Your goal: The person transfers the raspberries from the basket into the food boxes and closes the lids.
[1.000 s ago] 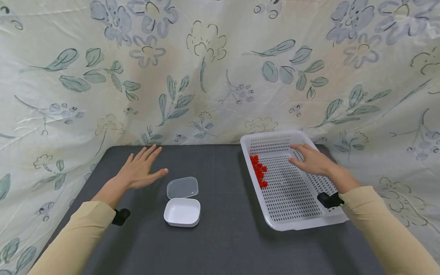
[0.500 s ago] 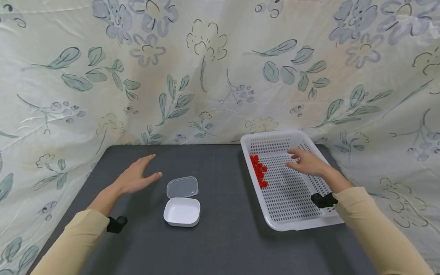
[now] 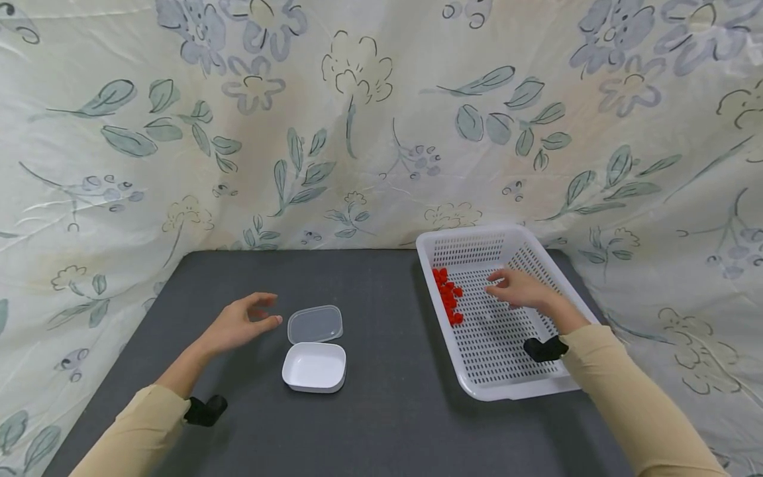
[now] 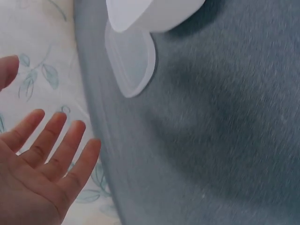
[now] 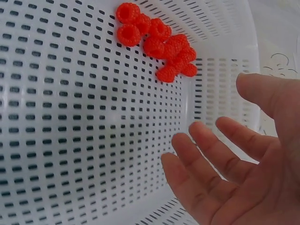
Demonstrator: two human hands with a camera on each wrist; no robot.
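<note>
A white perforated basket sits at the right of the dark table, with several red raspberries along its left wall. My right hand hovers inside the basket, fingers relaxed and empty, a short way right of the berries. A small white container stands mid-table with its clear lid lying flat behind it. My left hand floats just left of the lid, fingers loosely spread, holding nothing.
A floral cloth hangs as a backdrop behind and beside the grey table. Black wrist mounts show at both sleeves.
My left hand has drawn back toward me and right, closer to the lid, its fingers curling a little. My right hand has slid left and down inside the basket toward the raspberries.
</note>
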